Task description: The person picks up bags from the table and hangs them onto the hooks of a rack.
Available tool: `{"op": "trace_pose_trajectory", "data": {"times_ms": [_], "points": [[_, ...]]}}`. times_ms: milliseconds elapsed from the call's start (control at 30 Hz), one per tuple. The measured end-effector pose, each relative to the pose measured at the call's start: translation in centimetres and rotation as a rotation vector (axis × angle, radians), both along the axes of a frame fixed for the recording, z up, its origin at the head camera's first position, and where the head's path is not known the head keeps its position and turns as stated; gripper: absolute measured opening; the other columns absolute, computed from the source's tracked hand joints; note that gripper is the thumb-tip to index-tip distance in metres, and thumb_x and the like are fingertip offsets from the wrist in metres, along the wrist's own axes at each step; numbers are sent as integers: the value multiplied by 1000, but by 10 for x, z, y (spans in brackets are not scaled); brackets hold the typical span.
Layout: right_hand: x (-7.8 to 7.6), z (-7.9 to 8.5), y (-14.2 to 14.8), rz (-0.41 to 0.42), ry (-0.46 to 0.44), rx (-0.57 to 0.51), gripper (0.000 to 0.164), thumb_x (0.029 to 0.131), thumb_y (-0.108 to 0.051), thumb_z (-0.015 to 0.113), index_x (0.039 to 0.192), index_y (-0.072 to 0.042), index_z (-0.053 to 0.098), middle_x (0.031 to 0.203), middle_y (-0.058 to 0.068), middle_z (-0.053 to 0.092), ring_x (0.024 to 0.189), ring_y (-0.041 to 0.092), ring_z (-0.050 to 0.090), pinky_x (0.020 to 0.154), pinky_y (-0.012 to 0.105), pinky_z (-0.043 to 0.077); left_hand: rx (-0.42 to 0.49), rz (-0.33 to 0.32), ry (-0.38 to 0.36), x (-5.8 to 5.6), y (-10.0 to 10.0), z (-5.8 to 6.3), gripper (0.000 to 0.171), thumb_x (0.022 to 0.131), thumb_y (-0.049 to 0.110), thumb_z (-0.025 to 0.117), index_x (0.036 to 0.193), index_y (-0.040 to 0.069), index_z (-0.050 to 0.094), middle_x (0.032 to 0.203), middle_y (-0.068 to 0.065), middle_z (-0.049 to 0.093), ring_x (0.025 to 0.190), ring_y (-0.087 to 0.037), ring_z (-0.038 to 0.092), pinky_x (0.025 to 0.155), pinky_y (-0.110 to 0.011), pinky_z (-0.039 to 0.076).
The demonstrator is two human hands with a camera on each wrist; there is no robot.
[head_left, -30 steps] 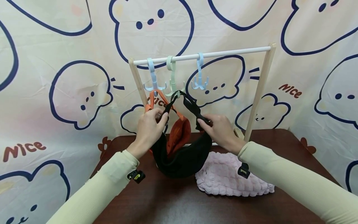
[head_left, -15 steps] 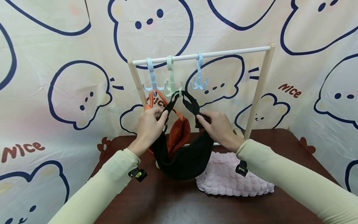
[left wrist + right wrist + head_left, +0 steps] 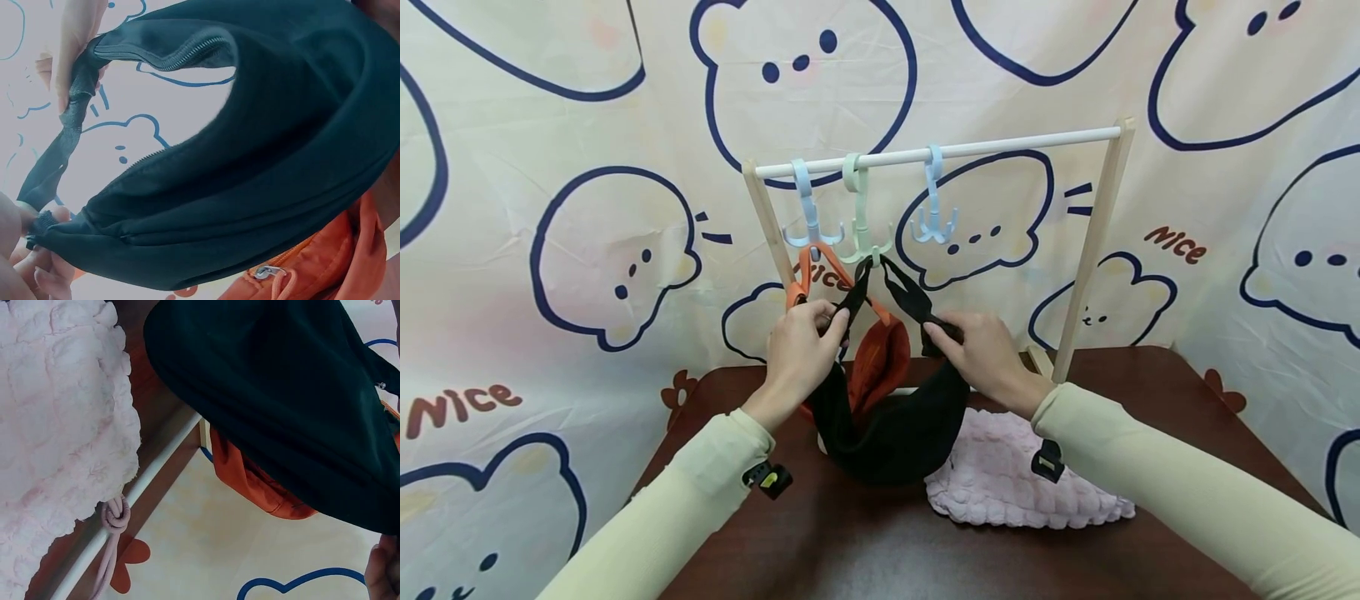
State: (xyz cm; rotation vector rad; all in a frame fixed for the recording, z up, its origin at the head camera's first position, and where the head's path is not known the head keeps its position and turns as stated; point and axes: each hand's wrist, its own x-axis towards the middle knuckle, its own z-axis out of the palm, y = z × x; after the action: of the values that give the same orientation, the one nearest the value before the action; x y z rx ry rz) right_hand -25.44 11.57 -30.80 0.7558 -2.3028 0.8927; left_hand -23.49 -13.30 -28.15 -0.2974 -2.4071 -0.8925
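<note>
A black zippered shoulder bag (image 3: 898, 442) hangs in front of the rack, its body sagging below both hands. My left hand (image 3: 801, 346) pinches one side of its strap, and my right hand (image 3: 988, 354) grips the other side. Between them the strap (image 3: 910, 292) rises to a peak at the front prong of the green hook (image 3: 861, 221). In the left wrist view the bag's zipper (image 3: 200, 53) lies along its curved opening. An orange bag (image 3: 880, 358) hangs by its strap from the left blue hook (image 3: 808, 208), partly hidden behind the black bag.
Another blue hook (image 3: 934, 200) hangs farther right on the white rod (image 3: 1015, 147) of the wooden-sided rack. A pink quilted, puffy bag (image 3: 1022, 479) with a knotted cord (image 3: 115, 515) lies on the dark brown table (image 3: 820, 542). Behind stands a cartoon-print cloth backdrop (image 3: 602, 250).
Both hands have lowered slightly with the black strap. Its peak has come down from across the green hook's front prong to just at the prong.
</note>
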Motion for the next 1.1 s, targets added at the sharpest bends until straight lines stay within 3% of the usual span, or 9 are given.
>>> {"op": "trace_pose_trajectory", "data": {"times_ms": [367, 667, 1100], "points": [[1, -8, -3, 19, -38, 5, 19, 100, -22, 65, 97, -6, 76, 80, 5, 74, 68, 13, 65, 65, 31, 51, 2, 4, -20, 2, -1, -11, 25, 102, 33, 59, 91, 14, 71, 66, 1, 71, 57, -16, 57, 54, -33, 38], [2, -11, -5, 33, -57, 6, 18, 99, -21, 65, 97, -6, 75, 81, 4, 74, 67, 11, 65, 64, 30, 51, -1, 5, -12, 3, -2, -16, 24, 102, 32, 60, 88, 16, 69, 58, 2, 64, 52, -16, 52, 51, -33, 36], [0, -15, -7, 13, -38, 35, 18, 99, -23, 66, 101, -8, 75, 86, 5, 76, 67, 11, 64, 64, 30, 51, -20, 4, -45, 1, -3, -21, 24, 102, 32, 60, 92, 14, 72, 68, 0, 73, 54, -16, 55, 52, -32, 37]]}}
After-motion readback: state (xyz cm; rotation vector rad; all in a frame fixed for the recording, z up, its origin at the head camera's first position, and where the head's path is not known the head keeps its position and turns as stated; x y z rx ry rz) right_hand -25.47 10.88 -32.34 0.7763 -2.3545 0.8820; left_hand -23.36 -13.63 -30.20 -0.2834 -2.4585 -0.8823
